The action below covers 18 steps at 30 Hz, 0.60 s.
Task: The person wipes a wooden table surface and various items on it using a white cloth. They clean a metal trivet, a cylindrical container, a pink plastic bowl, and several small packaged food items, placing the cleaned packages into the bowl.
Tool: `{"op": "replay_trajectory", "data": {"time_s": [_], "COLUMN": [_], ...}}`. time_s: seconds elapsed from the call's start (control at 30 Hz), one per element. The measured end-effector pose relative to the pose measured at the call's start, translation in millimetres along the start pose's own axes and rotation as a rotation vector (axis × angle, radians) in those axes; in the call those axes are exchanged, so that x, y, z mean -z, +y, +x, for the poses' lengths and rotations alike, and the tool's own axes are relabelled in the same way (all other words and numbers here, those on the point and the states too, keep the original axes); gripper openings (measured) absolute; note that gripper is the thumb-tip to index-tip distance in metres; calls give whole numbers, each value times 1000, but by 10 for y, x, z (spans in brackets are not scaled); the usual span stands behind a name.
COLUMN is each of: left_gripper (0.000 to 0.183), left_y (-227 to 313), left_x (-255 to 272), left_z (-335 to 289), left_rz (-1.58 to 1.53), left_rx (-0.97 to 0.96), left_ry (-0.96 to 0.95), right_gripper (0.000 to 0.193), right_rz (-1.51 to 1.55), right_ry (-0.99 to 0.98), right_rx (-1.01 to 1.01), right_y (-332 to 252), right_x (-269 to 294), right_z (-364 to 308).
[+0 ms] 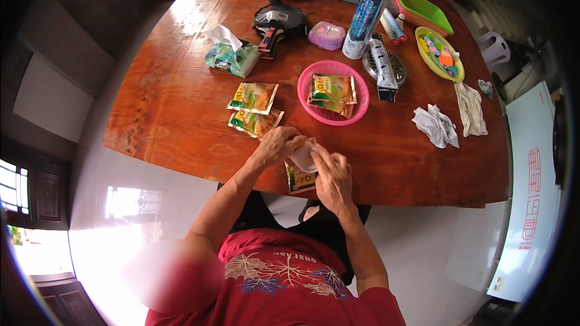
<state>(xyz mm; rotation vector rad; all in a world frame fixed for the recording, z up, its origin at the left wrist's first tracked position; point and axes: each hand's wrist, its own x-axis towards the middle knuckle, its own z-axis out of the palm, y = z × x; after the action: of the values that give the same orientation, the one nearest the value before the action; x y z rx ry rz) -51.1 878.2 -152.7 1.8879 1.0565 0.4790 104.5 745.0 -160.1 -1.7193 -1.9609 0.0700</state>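
Near the table's front edge, my left hand (279,145) and my right hand (332,176) meet around a small, pale whitish item (304,158), too unclear to name. The fingers of both hands are closed on its upper rim. Beneath it, partly covered, lies a green and yellow food packet (299,182). Two similar packets (254,97) overlap on the wood just beyond my left hand. Past my fingers stands a round pink plastic basket (304,101) with more of these packets (333,89) stacked in it.
Farther back are a tissue pack (232,57), table tennis paddles (278,24), a purple pouch (327,35), a tall blue-white tube (365,22) and a black-white box (384,69). White cloths (436,126) and a yellow basket (440,54) of colourful pieces lie right on the wooden table (169,102).
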Motion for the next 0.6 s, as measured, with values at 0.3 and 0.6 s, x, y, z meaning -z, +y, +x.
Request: {"op": "replay_trajectory", "data": {"time_s": [0.3,0.6], "left_gripper": [28,22], "left_y": [-99,-154], "left_x": [-194,-112], "left_z": [77,-55], "left_rz": [183,-83], "left_rx": [80,-31], "left_ry": [242,198], "right_gripper": [40,34], "right_rz": [-79,143], "right_ry": [12,-89], "right_rx": [65,145], "right_y": [68,154], "right_x": [-22,356], "right_z": [140,-494]}}
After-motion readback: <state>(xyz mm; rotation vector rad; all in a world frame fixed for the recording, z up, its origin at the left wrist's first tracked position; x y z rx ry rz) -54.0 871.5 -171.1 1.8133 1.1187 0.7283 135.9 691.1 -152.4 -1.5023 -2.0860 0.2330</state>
